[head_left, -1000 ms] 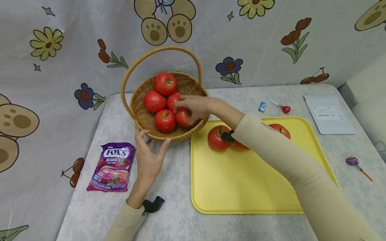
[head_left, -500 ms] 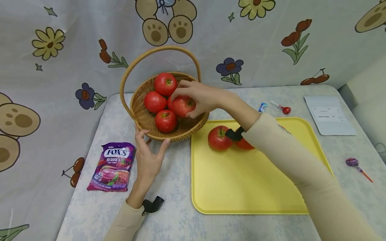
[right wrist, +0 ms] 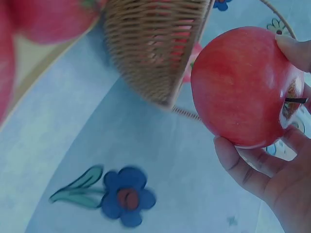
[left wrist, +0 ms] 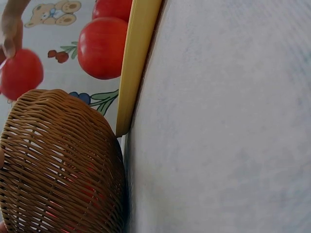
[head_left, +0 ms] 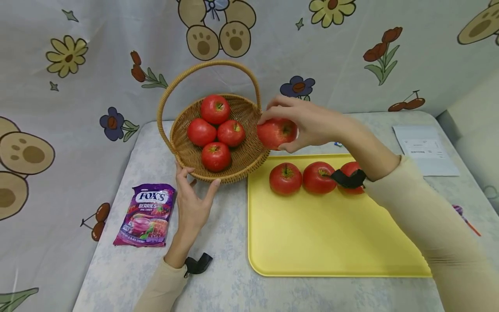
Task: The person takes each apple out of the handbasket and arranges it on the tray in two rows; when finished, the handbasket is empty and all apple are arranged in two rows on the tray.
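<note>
Right hand (head_left: pixel 312 123) clamps fingertips round an apple (head_left: pixel 276 132), held in the air just right of the basket (head_left: pixel 234 173), above the tray (head_left: pixel 331 242) edge. Left hand (head_left: pixel 191 203) rests relaxed against the basket rim. Apple looks firm, smooth, moderately heavy, bruisable; grip wide across the sides.

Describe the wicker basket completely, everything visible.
The wicker basket is round, shallow and tan, woven, with one tall arched handle. It stands upright on the table, left of the yellow tray. Four red apples lie inside. The left hand touches its near rim with spread fingers. The right hand holds another apple just beyond its right rim.
</note>
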### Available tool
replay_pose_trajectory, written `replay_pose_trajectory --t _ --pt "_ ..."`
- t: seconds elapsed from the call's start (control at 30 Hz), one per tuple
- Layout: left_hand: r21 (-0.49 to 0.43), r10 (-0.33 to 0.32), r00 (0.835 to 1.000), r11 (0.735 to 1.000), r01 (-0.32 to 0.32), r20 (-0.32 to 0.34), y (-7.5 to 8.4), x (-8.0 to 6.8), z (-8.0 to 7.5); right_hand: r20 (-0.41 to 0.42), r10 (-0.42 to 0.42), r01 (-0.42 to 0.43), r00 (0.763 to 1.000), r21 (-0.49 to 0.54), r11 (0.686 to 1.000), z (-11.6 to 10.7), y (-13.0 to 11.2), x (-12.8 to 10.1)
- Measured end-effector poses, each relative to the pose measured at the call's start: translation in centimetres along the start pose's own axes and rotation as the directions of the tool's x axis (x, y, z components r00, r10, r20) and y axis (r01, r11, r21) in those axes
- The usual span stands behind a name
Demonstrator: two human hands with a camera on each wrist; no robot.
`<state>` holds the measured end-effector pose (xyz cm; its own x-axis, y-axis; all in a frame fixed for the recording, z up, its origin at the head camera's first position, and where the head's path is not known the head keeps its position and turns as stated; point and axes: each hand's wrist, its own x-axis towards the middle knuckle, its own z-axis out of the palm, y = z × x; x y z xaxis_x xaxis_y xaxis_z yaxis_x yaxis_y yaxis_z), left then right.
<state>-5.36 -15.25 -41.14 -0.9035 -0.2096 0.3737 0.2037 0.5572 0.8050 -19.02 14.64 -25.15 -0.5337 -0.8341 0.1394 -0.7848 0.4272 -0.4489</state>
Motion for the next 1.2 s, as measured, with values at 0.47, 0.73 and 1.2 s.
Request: replay_pose_trajectory --t 0.47,0.73,1.2 --pt "-0.004 -0.006 1.000 1.000 0.006 0.012 -0.1 0.1 0.2 -0.007 0.314 -0.315 0.949 -0.017 0.949 -0.6 3.7 -12.4" --pt "-0.002 -0.002 1.000 1.000 0.002 0.016 -0.1 0.1 0.2 -0.079 0.429 -0.435 0.900 -0.071 0.898 -0.3 6.7 -19.3" --pt "0.004 0.019 1.000 1.000 -0.019 0.006 -0.4 0.1 0.1 0.069 0.622 -0.626 0.780 0.062 0.777 2.0 11.3 -25.9"
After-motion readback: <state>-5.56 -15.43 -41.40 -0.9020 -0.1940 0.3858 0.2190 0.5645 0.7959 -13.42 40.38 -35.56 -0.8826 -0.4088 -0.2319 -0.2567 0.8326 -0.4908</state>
